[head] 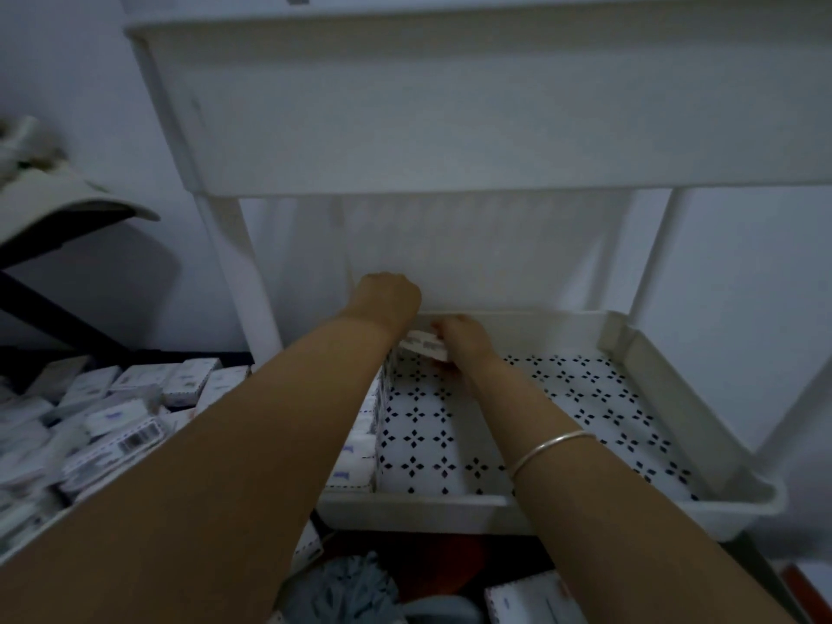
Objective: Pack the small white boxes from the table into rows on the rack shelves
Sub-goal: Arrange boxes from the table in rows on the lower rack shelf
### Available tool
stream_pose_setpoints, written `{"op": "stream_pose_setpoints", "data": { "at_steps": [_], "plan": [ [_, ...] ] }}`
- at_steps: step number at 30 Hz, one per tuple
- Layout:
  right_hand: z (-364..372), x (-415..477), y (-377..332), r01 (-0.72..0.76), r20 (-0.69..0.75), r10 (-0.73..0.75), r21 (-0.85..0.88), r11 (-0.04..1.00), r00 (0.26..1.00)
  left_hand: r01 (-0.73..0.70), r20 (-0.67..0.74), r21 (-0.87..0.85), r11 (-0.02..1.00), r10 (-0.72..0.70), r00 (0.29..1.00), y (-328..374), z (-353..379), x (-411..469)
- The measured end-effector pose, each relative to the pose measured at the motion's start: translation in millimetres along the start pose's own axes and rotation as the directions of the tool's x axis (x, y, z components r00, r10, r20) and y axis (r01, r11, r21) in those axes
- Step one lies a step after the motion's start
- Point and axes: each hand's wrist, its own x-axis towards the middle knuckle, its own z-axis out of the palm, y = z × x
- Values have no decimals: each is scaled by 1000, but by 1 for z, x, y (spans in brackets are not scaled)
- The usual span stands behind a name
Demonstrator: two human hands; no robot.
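Observation:
A white rack shelf (666,376) with a black-and-white patterned liner lies in front of me. A row of small white boxes (360,448) stands along its left wall. My right hand (463,342) grips one small white box (425,346) at the shelf's far left corner. My left hand (389,297) is curled just left of that box above the row; what its fingers touch is hidden. Many more small white boxes (112,421) lie heaped on the table at the left.
An upper rack shelf (450,105) hangs close above the hands, and white rack posts (238,272) stand at the corners. A grey fluffy item (342,592) and more boxes (531,596) lie below the shelf. Most of the liner to the right is bare.

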Motion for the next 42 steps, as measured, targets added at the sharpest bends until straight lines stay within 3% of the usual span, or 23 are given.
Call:
{"op": "stream_pose_setpoints", "data": {
  "at_steps": [2, 5, 8, 13, 17, 21, 26, 31, 34, 36, 39, 42],
  "plan": [
    [-6, -1, -5, 36, -48, -39, -68, 997, 998, -38, 45, -30, 999, 40, 998, -1, -1, -5],
    [-13, -14, -23, 51, -3, -53, -230, 972, 999, -59, 81, -86, 995, 66, 995, -3, -11, -23],
    [-21, -45, -41, -1, -12, -2, -244, 970, 1000, -78, 86, -111, 991, 88, 992, -1, -26, -46],
    [-34, -103, -48, -94, 231, 148, -229, 969, 962, -176, 13, -159, 971, 181, 983, -2, -28, -103],
    [-42, -138, -34, -6, 285, 166, -487, 873, 944, -283, -20, -235, 930, 287, 958, -9, -6, -152],
    [-43, -160, -26, 189, 330, 98, -731, 656, 939, -354, -77, -276, 893, 347, 935, -17, 22, -185],
    [-36, -172, -11, 244, 421, 43, -601, 761, 906, -433, -106, -39, 901, 427, 898, -15, 42, -201],
    [-34, -175, -4, 301, 434, 13, -645, 703, 901, -432, -145, -13, 902, 426, 893, -14, 41, -204],
    [-28, -176, -2, 337, 421, 1, -727, 598, 907, -416, -132, -98, 904, 402, 906, -12, 36, -208],
    [-25, -176, -1, 357, 414, -29, -745, 564, 910, -403, -211, -232, 885, 359, 909, -10, 30, -213],
    [-28, -179, -4, 336, 355, -87, -738, 586, 931, -407, -399, -444, 798, 231, 887, -3, 19, -226],
    [-39, -184, -7, 309, 285, -148, -680, 665, 947, -444, -411, -515, 733, 244, 879, 6, 12, -237]
  ]
}}
